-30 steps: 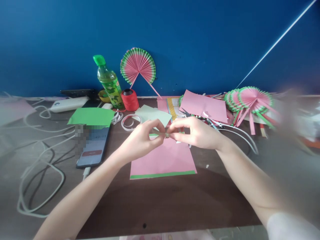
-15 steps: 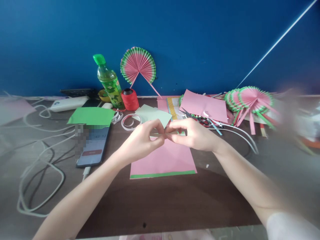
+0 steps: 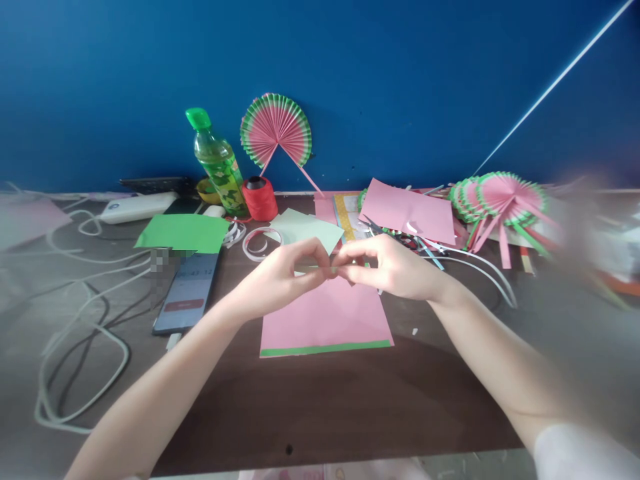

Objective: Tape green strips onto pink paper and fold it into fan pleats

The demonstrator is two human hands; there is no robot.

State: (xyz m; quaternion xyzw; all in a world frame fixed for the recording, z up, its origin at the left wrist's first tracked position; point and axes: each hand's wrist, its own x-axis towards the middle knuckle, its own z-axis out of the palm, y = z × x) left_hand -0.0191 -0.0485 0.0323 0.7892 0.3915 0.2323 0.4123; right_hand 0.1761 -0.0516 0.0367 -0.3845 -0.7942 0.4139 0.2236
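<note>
A pink paper sheet (image 3: 327, 317) with a green strip along its near edge lies on the dark desk. Over its far end, my left hand (image 3: 285, 277) and my right hand (image 3: 387, 270) meet fingertip to fingertip. Both are closed in a pinch on a thin light-green paper strip (image 3: 334, 270), mostly hidden by the fingers. Whether this strip is joined to the pink sheet I cannot tell. Just beyond the left hand sit a roll of tape (image 3: 262, 245) and pale green paper sheets (image 3: 305, 228).
Leftward are a phone (image 3: 187, 293), green paper (image 3: 183, 231), white cables (image 3: 45, 380), a bottle (image 3: 217, 163) and red thread spool (image 3: 260, 199). A folded paper fan (image 3: 277, 130) leans on the blue wall. More fans (image 3: 510, 197), pink paper (image 3: 407, 210) and scissors (image 3: 373, 225) lie right.
My fingertips have shifted slightly along the strip, and the left fingers are more drawn together. The pink sheet and the things around it stay where they were.
</note>
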